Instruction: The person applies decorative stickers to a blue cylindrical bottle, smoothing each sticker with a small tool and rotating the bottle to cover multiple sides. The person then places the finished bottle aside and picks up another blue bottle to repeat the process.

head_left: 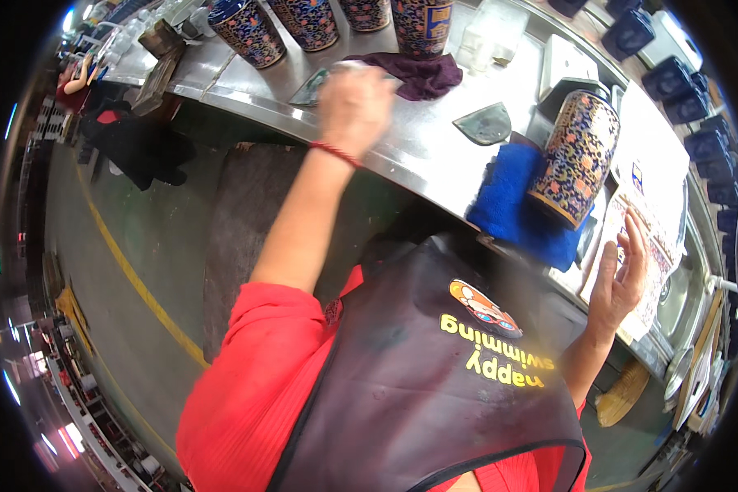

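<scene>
Our left hand is blurry over a flat sheet on the metal table; can't tell if it's gripping. Looks like we're mid-reach for it. Next: a firm pinch. Right hand is open, fingers spread, near the patterned vase on the blue cloth.

A steel counter runs across the view. At its far edge stands a row of dark patterned vases. A dark purple cloth lies crumpled near them, and a grey fan-shaped piece lies flat further right. Dark blue boxes are stacked at the right. Below, a yellow line crosses the green floor.
</scene>
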`<move>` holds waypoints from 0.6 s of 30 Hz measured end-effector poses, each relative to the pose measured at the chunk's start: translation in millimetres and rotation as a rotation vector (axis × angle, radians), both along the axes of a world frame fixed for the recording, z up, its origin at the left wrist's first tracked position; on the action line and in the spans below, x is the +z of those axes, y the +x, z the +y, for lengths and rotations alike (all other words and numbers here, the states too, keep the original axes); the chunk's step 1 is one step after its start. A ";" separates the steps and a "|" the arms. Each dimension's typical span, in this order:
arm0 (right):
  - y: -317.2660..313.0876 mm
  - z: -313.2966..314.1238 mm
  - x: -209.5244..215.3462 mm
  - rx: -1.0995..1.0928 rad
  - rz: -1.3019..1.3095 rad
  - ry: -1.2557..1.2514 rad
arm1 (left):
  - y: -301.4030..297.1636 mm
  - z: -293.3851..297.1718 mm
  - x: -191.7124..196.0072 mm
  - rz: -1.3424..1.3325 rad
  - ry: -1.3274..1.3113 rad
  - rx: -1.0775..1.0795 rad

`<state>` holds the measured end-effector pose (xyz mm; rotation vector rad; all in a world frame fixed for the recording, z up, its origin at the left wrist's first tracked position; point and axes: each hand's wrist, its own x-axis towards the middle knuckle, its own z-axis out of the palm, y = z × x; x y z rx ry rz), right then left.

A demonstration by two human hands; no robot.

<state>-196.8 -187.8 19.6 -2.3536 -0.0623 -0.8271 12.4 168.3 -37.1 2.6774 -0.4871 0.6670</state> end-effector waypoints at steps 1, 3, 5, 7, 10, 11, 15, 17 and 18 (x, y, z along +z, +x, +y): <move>2.9 -0.6 1.0 0.008 -0.012 0.015 | 3.1 25.2 -2.9 -0.088 0.121 0.193; 9.7 -1.2 1.3 0.012 -0.003 0.022 | 4.6 63.7 -17.3 -0.084 0.276 0.355; 16.8 -0.8 -0.5 0.035 0.019 0.013 | 12.3 87.5 -27.8 -0.014 0.267 0.278; 21.2 0.1 -1.0 0.064 -0.007 -0.004 | 18.0 101.2 -23.5 0.008 0.241 0.203; 20.9 3.3 6.0 0.026 -0.040 -0.024 | 20.6 91.5 9.3 -0.123 0.037 0.095; 19.1 5.0 11.2 0.045 -0.070 0.030 | 13.0 78.1 21.7 -0.126 -0.140 0.127; 9.1 19.7 32.5 0.333 0.034 0.252 | -50.2 -16.0 64.3 0.168 -1.124 -0.019; 7.1 27.2 36.8 0.523 0.205 0.344 | -89.0 -71.1 77.9 0.092 -0.956 -0.364; 7.3 30.3 36.1 0.574 0.192 0.407 | -96.4 -99.8 82.3 -0.167 -0.672 -0.536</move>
